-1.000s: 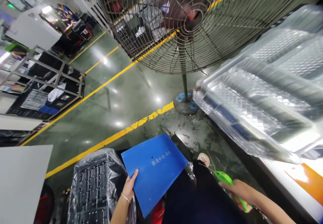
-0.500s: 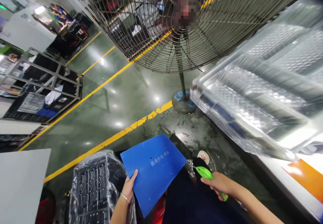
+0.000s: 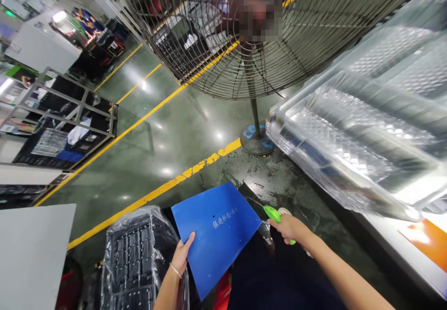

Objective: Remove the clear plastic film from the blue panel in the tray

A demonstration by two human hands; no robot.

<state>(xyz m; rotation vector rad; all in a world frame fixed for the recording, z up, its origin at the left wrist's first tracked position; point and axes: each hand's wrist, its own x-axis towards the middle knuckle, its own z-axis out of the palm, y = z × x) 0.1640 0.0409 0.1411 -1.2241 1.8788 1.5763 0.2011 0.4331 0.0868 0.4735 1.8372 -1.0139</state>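
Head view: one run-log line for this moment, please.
left hand: holds blue board | right hand: holds green cutter | beside: wrapped black trays

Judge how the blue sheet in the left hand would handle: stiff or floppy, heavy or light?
The blue sheet probably is stiff: pinched at one edge by the left hand, it stays flat. It seems light, since fingers alone carry it. Its smooth face may be somewhat slippery.
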